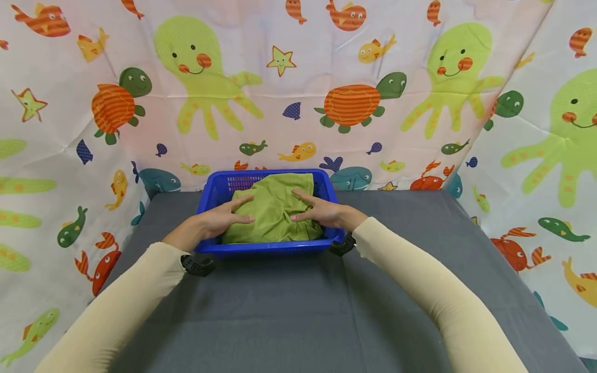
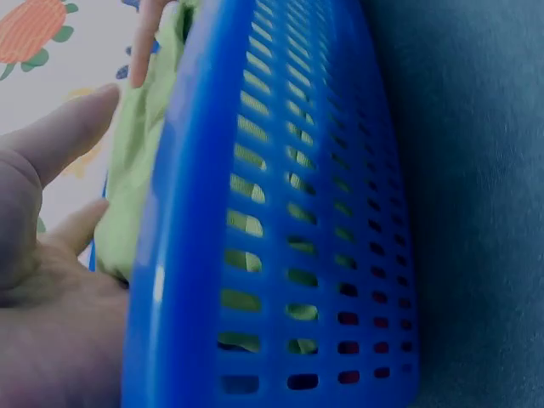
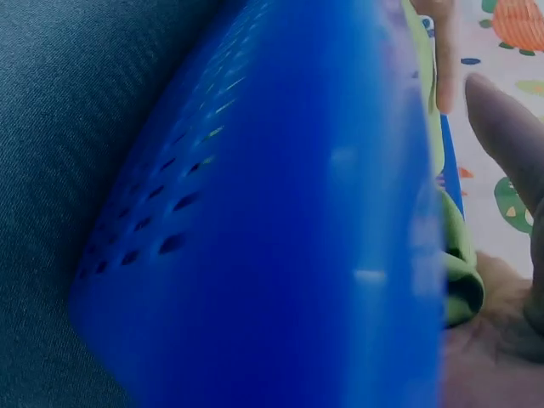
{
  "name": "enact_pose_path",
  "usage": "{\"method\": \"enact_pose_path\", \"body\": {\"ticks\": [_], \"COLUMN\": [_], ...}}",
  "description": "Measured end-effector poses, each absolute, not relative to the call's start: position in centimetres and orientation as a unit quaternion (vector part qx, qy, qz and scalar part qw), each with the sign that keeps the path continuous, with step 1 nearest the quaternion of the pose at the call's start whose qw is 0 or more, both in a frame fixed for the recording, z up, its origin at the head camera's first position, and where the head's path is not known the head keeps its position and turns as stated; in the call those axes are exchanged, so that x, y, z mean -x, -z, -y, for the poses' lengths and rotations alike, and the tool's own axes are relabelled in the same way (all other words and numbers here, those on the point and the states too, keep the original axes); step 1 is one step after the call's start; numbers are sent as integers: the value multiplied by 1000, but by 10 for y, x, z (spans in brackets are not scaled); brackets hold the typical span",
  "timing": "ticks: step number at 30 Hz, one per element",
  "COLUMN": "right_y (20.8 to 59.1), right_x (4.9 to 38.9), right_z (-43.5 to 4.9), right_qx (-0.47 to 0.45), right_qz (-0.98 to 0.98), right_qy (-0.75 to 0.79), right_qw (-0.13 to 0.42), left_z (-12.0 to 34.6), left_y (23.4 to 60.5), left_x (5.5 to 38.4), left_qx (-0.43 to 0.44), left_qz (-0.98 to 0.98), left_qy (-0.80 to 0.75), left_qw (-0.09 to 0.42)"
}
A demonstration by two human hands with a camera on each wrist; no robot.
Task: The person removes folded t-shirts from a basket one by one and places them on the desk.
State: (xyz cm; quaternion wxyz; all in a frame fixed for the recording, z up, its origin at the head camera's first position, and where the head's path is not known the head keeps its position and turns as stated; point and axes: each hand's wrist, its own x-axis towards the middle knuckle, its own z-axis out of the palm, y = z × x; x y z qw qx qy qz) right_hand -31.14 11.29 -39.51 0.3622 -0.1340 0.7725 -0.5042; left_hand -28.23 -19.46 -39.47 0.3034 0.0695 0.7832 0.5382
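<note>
A blue plastic basket (image 1: 268, 247) with slotted walls stands on the grey cloth near the back curtain. Green cloth (image 1: 275, 207), rumpled, fills most of it. My left hand (image 1: 215, 221) reaches over the basket's left side, its fingers spread at the cloth's left edge. From the right, my right hand (image 1: 326, 211) comes over the rim with fingers spread on or just above the cloth. Neither hand curls round anything. Through the slots in the left wrist view, green cloth (image 2: 246, 223) shows, with some red low down. What lies beneath the cloth is hidden.
Grey cloth (image 1: 275, 316) covers the table in front of the basket and to both sides. A curtain (image 1: 289, 52) printed with sea animals hangs behind and along the left and right. Each wrist carries a black band, the left one (image 1: 198, 265) close to the basket's front corner.
</note>
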Motion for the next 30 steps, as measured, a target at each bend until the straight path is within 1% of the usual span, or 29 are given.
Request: {"method": "enact_pose_path", "body": {"ticks": [4,6,9,14,19,25,30], "right_y": [397,399,401,403,397,387,388], "right_x": [310,309,308,306,306,306,306], "right_z": [-111,-111,-112,-114,-118,-123,-124], "right_qx": [140,143,148,158,155,144,152], "right_qz": [-780,-782,-783,-793,-796,-795,-803], "right_qy": [477,473,480,489,500,515,498], "right_qw": [381,380,366,327,303,288,290], "left_z": [198,198,197,195,192,193,193], "left_y": [399,401,403,405,400,395,399], "left_x": [284,285,286,286,285,285,284], "left_qx": [-92,-99,-106,-108,-119,-154,-186], "left_qz": [-792,-796,-802,-812,-822,-857,-879], "left_qy": [-521,-515,-508,-506,-501,-444,-386], "left_qw": [305,303,294,272,243,210,210]}}
